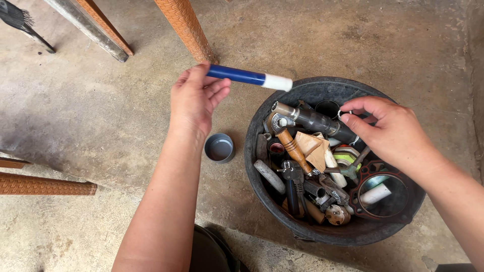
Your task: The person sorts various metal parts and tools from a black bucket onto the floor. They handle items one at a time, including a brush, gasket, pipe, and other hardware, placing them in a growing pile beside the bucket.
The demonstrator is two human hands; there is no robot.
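My left hand (195, 98) holds a blue tube with a white end (249, 77), level, above the concrete floor and just left of a black bucket (258, 176). My right hand (388, 132) hovers over the bucket's right side, thumb and forefinger pinched on a small white ring (345, 113). The bucket is full of several old plumbing parts: a grey pipe with a metal fitting (313, 120), a wooden-handled tool (295, 150), a red-brown gasket (379, 187) and a white pipe stub (375, 194).
A small grey cap (219, 148) lies open side up on the floor between my left forearm and the bucket. Woven orange furniture legs (185, 27) stand at the top and lower left (45, 185). A dark brush (22, 22) lies top left.
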